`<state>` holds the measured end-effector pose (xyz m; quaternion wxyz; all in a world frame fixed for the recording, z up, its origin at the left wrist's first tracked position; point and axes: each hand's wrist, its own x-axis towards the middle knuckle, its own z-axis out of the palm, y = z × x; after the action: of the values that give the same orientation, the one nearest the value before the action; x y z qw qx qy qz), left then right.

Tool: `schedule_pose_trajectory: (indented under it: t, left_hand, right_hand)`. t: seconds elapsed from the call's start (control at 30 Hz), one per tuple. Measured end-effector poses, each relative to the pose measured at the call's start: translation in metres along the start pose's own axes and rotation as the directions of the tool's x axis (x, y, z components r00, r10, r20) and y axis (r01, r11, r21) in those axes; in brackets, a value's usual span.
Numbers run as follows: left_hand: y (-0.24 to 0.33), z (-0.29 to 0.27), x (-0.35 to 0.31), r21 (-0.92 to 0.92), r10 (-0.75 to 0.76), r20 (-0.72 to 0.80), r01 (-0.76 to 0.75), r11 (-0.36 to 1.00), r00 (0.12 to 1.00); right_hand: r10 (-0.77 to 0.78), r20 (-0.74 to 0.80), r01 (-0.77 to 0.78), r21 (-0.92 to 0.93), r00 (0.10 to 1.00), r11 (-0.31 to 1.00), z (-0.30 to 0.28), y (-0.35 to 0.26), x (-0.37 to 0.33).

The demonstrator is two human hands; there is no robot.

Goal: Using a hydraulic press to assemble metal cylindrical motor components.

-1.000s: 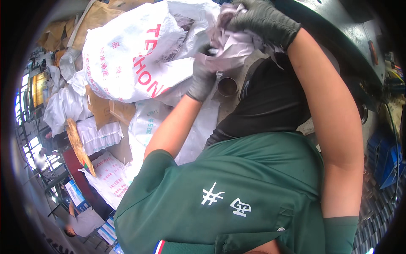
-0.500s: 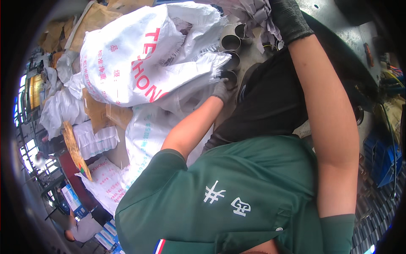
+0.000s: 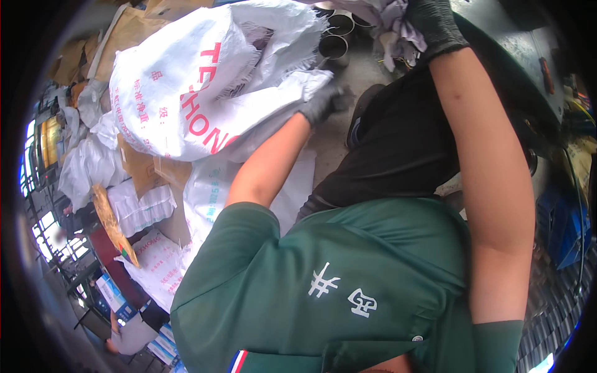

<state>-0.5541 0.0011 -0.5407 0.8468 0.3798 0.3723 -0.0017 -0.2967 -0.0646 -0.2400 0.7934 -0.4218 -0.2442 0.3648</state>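
Overhead, the gloved left hand (image 3: pixel 323 102) gripped the open edge of a white woven plastic sack (image 3: pixel 199 93). The gloved right hand (image 3: pixel 432 25) clutched a crumpled grey rag (image 3: pixel 388 28) beside short metal tubes (image 3: pixel 336 37); wiping looked barely begun, with tubes left standing outside the sack.

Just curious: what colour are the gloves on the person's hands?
Dark grey, nearly black, on both the left hand and right hand; head view.
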Motion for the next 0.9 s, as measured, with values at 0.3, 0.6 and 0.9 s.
schedule_pose_trajectory:
  t: [0.3,0.6,0.9]
  left_hand:
    - [-0.082,-0.181,-0.218,0.922,0.074,-0.347,0.354,-0.155,0.935]
    - [-0.076,-0.237,-0.278,0.776,0.191,-0.606,0.627,-0.074,0.772]
    - [-0.088,-0.142,-0.346,0.797,-0.29,-0.566,0.421,-0.433,0.772]
  right_hand:
    - [0.026,0.236,-0.042,0.064,0.971,0.997,0.031,-0.005,-0.008]
    - [0.163,0.187,-0.188,0.124,0.969,0.974,0.045,-0.004,-0.016]
    - [0.188,0.164,-0.218,0.188,0.968,0.958,0.041,0.004,-0.011]
